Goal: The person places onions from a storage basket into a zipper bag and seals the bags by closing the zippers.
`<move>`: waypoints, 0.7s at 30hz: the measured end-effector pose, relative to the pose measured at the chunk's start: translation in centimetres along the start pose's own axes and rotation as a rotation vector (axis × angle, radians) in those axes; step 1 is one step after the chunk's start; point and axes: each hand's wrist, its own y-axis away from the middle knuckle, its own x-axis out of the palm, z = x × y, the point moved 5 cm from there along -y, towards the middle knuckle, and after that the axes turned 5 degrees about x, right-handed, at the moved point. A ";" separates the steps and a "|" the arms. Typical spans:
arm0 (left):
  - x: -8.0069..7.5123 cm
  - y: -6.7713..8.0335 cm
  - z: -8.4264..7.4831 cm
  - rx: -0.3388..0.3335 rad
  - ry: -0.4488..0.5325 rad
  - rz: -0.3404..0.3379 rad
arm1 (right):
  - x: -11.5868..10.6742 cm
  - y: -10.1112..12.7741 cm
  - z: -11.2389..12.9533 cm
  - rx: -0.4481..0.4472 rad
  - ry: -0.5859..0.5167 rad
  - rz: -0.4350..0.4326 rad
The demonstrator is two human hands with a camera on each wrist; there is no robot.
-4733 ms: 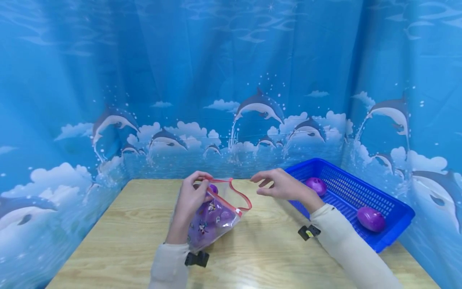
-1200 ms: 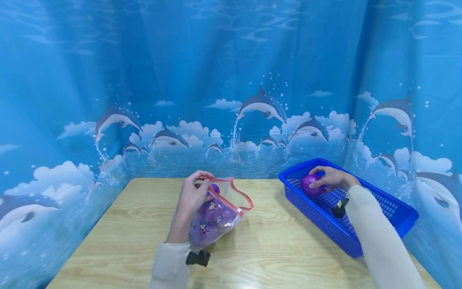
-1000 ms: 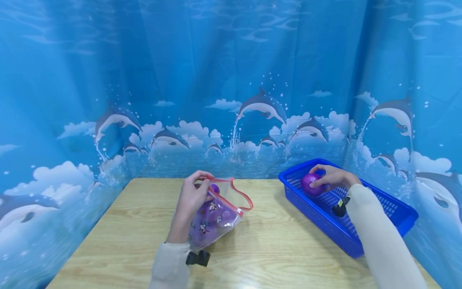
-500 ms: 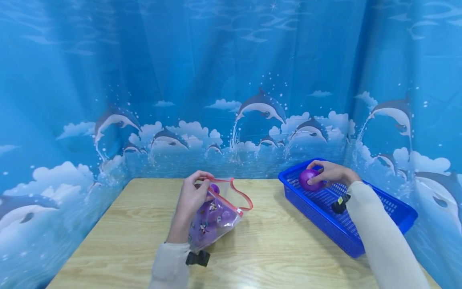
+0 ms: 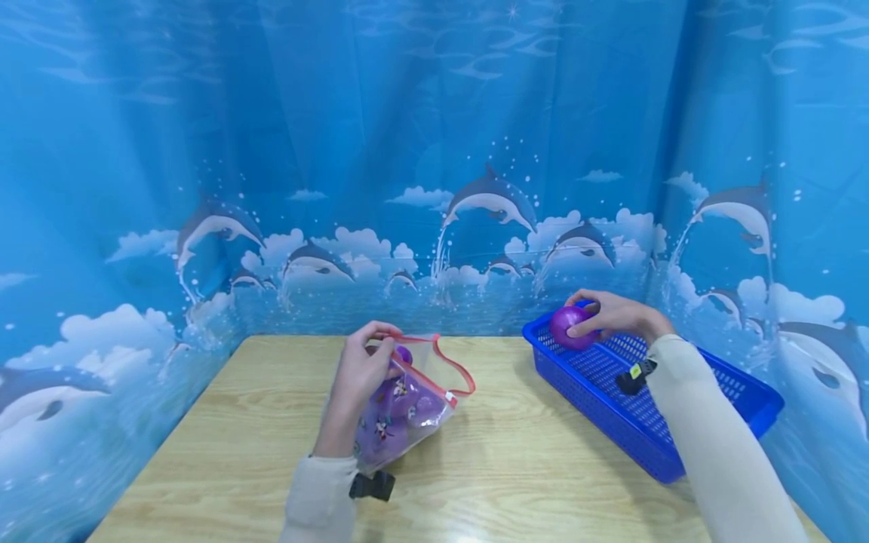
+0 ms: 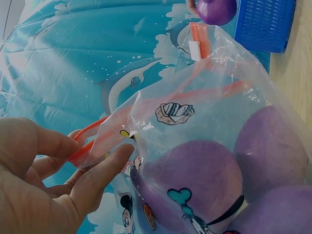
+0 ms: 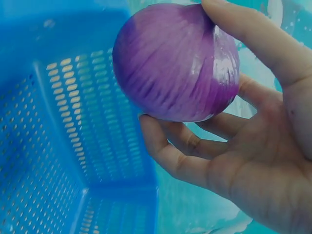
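Observation:
My left hand pinches the red-edged mouth of a clear zip bag printed with cartoon figures. Several purple onions lie inside it, and the mouth gapes toward the right. In the left wrist view, thumb and fingers hold the edge near the white-and-red zip bag's corner. My right hand grips a glossy purple onion between thumb and fingertips, over the back left end of the blue basket. The right wrist view shows streaks on its skin and the perforated basket wall beside it.
The bag and basket stand on a pale wood table, the basket at the right edge. A blue dolphin-print curtain hangs behind and on both sides. My right sleeve hides part of the basket's inside.
Earlier my right hand hovered between bag and basket with nothing in it. It has since taken the onion from the basket and raised it up and left. My left hand keeps its place on the bag.

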 end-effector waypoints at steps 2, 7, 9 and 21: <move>0.0 0.0 0.0 -0.002 0.002 0.000 | 0.2 0.1 0.7 -0.010 -0.006 0.001; 0.0 0.0 0.1 -0.006 0.006 -0.001 | 0.8 0.2 2.5 -0.046 0.009 -0.006; 0.0 0.0 0.1 -0.005 0.006 -0.001 | 1.0 0.3 3.2 -0.062 0.026 -0.010; 0.0 0.0 0.1 0.005 0.005 -0.001 | 3.5 0.7 7.4 -0.142 0.099 -0.018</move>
